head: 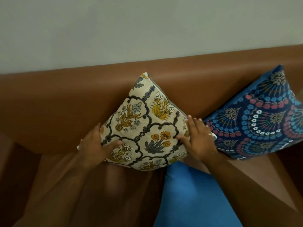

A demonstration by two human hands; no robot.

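Observation:
A cream cushion printed with yellow and grey flowers stands on one corner against the brown sofa backrest. My left hand grips its left corner, thumb on the front face and fingers behind. My right hand holds the right corner, thumb on the front and fingers laid along the edge. A ring shows on that hand.
A dark blue patterned cushion leans on the backrest just right of my right hand. A blue cloth or cushion lies on the brown seat below. A pale wall rises behind the sofa.

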